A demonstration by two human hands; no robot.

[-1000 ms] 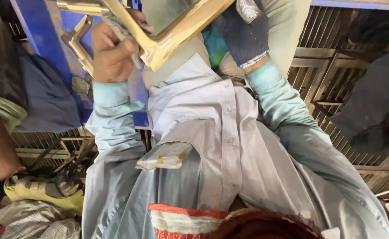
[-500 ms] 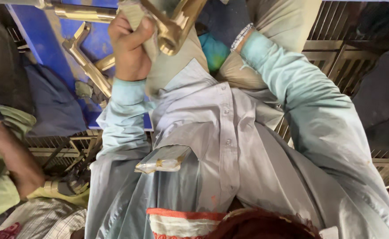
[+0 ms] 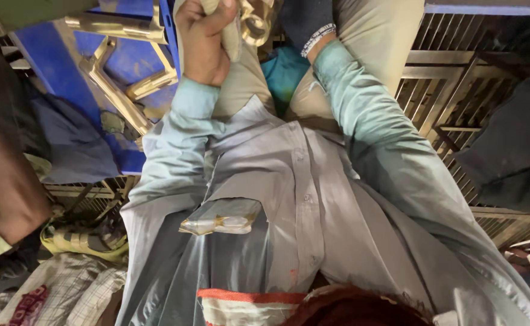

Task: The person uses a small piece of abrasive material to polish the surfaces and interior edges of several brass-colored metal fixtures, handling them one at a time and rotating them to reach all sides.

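Note:
I look down my own grey shirt (image 3: pixel 301 199) to my lap. My left hand (image 3: pixel 204 42) is bare and clenched on a beige cloth (image 3: pixel 232 30), pressed against a shiny brass piece (image 3: pixel 258 23) at the top edge. My right hand (image 3: pixel 304 18) wears a dark glove with a bracelet at the wrist. It grips the same brass piece from the right, and its fingers are partly cut off by the frame. A teal cloth (image 3: pixel 283 75) lies between my knees.
A blue crate (image 3: pixel 47 66) on the left holds more brass angle fittings (image 3: pixel 117 90). Another person's arm (image 3: pixel 5 175) reaches in at the far left. Metal grating (image 3: pixel 452 78) lies on the right, with a dark trouser leg (image 3: pixel 512 157). Rags (image 3: pixel 72 290) sit at the lower left.
Both hands and the brass piece have moved up toward the top edge of the view, so most of the piece is now out of frame. The view has tilted down toward my chest.

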